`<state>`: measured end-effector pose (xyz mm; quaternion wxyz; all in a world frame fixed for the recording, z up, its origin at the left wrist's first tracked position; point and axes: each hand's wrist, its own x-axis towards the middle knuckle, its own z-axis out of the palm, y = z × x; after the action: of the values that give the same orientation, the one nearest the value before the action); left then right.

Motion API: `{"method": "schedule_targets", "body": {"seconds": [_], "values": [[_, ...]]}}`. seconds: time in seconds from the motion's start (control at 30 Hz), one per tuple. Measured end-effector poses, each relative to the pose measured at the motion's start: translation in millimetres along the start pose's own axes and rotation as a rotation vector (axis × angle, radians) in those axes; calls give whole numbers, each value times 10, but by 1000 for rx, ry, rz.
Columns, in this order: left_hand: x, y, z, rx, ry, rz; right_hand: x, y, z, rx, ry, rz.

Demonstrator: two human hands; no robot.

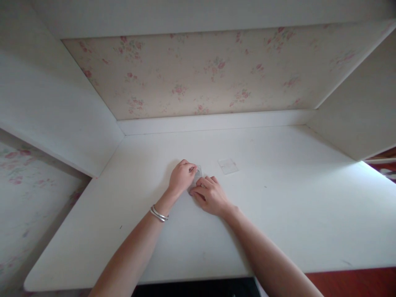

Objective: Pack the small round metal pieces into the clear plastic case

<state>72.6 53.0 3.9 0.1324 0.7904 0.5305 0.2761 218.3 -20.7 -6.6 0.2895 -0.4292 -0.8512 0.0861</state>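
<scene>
Hands (183, 176) (212, 195), nearly closed, are pinching a clear piece (195, 178); I'm judging that uneven pressure could slip it toward the square (228, 166) at two o'clock.

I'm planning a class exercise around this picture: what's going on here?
A person's left hand and right hand both have fingers on a small see-through item, partly hidden by them, over a white desk. A clear square piece lies apart on the desk, beyond the right hand.
</scene>
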Motion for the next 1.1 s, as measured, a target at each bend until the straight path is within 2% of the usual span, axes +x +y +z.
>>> {"method": "schedule_targets", "body": {"seconds": [0.07,0.2,0.33,0.43,0.57,0.67,0.93,1.1], "values": [[8,-13,23,22,-16,-4,0,45,14,62,60,42],[22,-18,39,-4,-33,-3,17,155,31,186,272,206],[-76,-1,-36,-102,48,-8,58,226,35,302,403,375],[-289,26,-144,-152,64,-6,82,250,51,328,412,404],[-618,41,-258,-189,-74,20,121,280,84,313,390,374],[-760,16,-288,-156,-171,27,182,311,103,289,377,352],[-788,-17,-296,13,-267,117,290,373,156,253,316,385],[-804,-16,-273,74,-274,141,271,372,161,305,358,457]]}}
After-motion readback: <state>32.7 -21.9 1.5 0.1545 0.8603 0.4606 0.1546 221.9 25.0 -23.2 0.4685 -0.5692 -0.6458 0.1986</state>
